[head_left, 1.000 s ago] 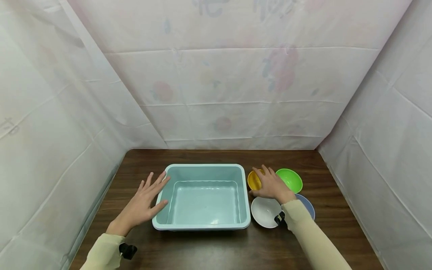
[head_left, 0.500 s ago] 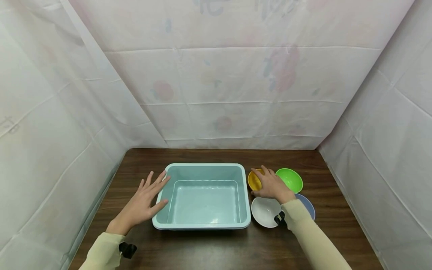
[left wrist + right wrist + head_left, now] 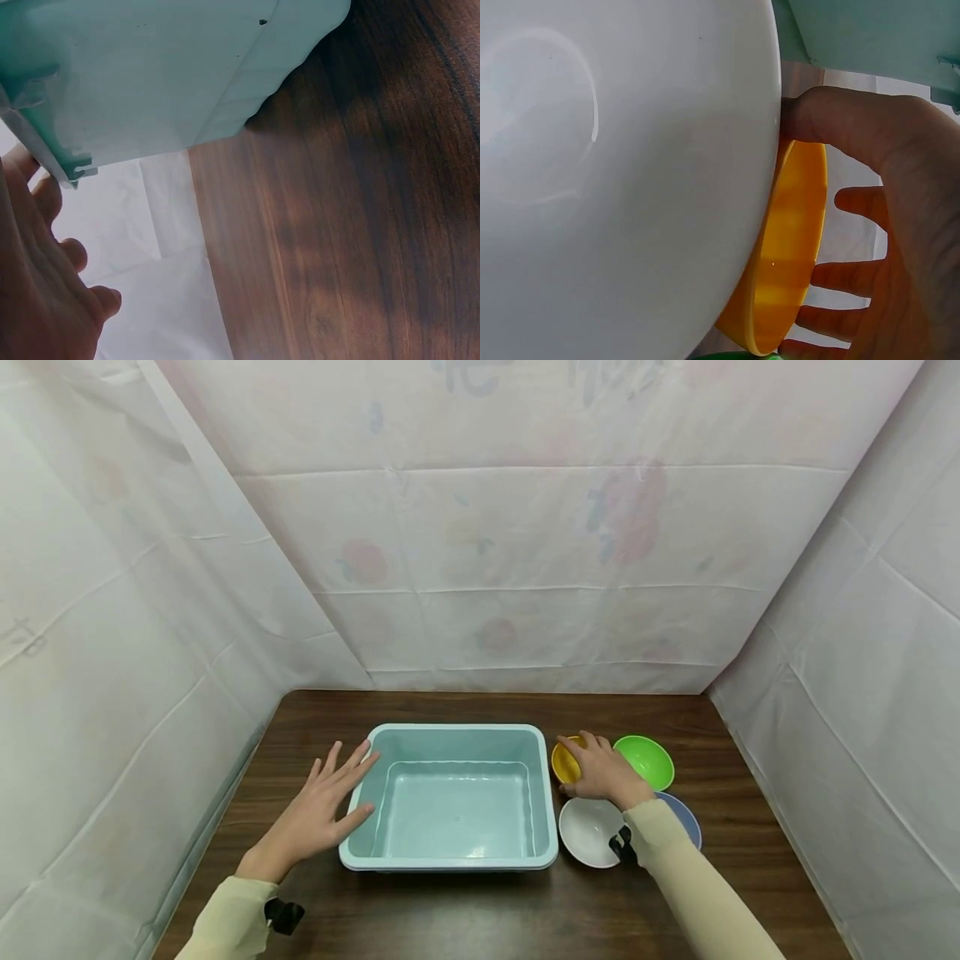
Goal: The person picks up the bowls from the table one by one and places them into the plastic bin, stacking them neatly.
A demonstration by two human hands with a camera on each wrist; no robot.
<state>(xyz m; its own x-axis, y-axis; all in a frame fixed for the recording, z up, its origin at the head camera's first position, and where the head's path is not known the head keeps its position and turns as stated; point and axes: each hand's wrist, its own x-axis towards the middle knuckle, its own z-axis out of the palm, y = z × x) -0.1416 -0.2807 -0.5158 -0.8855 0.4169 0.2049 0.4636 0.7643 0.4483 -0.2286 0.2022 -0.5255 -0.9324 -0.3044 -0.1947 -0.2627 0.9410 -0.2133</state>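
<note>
Cloth (image 3: 480,543) bears faint, unreadable characters (image 3: 476,375).
Left hand (image 3: 317,808) at glossy tub (image 3: 450,863), right hand (image 3: 604,774) over round yellow bowl (image 3: 565,765); fingers of both spread.

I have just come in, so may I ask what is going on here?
A person's right hand is over the yellow bowl, thumb and fingers at opposite sides of its rim; whether it grips is unclear. The left hand spreads at the left rim of the light blue basin. The white bowl, green bowl and blue bowl stand on the table, right of the basin.
</note>
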